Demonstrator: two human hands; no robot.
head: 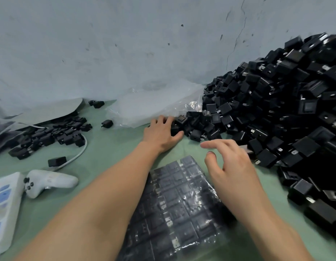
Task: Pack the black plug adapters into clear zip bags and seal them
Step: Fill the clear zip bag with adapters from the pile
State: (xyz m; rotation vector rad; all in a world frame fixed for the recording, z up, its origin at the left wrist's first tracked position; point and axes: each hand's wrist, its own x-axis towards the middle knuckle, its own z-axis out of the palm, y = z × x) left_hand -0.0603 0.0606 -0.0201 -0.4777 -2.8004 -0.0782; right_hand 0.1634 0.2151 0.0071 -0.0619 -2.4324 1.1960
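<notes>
A big heap of black plug adapters (280, 110) slopes down from the right against the wall. My left hand (159, 131) reaches to the heap's left foot, its fingers and thumb curled round a black adapter (175, 127) there. My right hand (229, 164) hovers with fingers spread and relaxed over the near edge of the heap, holding nothing. Below both hands lies a clear zip bag (174, 210) filled with rows of black adapters, flat on the green table. A stack of empty clear bags (152, 108) lies behind my left hand by the wall.
A smaller scatter of black parts (56, 132) lies at the left, with a white cable (76, 155) curving through it. A white game controller (48, 182) and a white power strip (5, 206) sit at the near left. The grey wall (125, 44) closes the back.
</notes>
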